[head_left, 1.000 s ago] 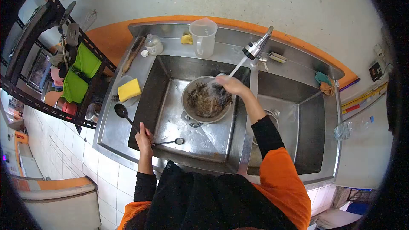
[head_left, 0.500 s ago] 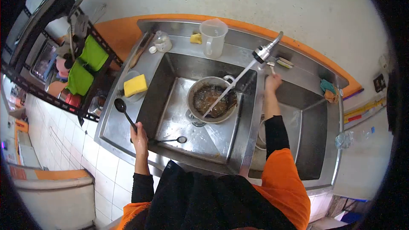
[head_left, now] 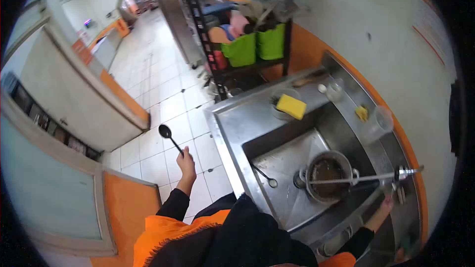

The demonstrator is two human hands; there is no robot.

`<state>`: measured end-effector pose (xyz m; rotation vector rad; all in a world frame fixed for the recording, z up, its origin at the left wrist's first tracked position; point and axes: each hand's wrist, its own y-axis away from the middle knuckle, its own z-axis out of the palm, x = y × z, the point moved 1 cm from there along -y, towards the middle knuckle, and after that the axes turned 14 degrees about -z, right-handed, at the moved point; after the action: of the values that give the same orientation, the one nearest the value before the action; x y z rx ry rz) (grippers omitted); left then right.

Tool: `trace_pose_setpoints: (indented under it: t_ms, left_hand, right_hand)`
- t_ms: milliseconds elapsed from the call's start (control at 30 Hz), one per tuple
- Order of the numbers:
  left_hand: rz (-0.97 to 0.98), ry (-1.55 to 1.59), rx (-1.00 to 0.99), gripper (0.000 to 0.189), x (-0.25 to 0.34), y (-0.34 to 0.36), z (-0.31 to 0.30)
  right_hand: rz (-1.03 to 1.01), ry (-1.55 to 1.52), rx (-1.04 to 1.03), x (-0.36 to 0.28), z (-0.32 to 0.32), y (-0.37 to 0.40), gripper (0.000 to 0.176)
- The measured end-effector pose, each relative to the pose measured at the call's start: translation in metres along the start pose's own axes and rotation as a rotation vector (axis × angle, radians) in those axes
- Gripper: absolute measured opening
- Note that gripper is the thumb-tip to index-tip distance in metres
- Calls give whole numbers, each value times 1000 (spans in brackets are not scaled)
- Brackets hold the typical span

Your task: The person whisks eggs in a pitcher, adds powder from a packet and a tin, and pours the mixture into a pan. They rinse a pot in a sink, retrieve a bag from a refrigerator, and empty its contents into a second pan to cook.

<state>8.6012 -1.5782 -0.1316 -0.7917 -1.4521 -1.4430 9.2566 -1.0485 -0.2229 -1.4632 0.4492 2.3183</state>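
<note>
My left hand [head_left: 187, 165] is closed round the handle of a black serving spoon [head_left: 166, 131], held up over the floor left of the sink. At the right, my right hand [head_left: 387, 202] is closed at the lever [head_left: 394, 187] of the tap [head_left: 406, 172]; its fingers are partly blurred. A stream of water runs from the tap into a metal pot [head_left: 352, 160], which holds murky brown water. The pot stands in the sink basin [head_left: 292, 207]. Beside it, a second dark spoon [head_left: 272, 183] leans against the basin's left wall.
A yellow sponge [head_left: 292, 107] rests on a container at the sink's corner. Along the back ledge stand a clear jar [head_left: 334, 90], a yellow scrap [head_left: 361, 113] and a plastic jug [head_left: 378, 124]. A black shelf rack holds green bins [head_left: 239, 50]. White floor tiles [head_left: 173, 101] stretch left.
My view has swung left, bringing in the doorway and corridor. My left hand has carried the spoon out past the sink edge. The right hand stays at the tap, with water still running.
</note>
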Motion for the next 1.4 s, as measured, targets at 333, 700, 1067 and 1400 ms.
trace_pose_setpoints:
  t_ms: [333,700,1067,1400]
  left_hand:
    - [-4,25,319,30,-15,-39,-105]
    - [-52,41,384,29,20,-67,-133]
    - [-267,-10,292,25,2,-181,-161]
    - [-294,-197,123,24,59,-361,-156]
  right_hand:
    - [-5,61,-31,-9,50,-4,33]
    - [-21,172,-43,-35,72,-14,34]
    - [-183,439,236,-54,98,168,35]
    - [-827,357,-716,95,416,686,12]
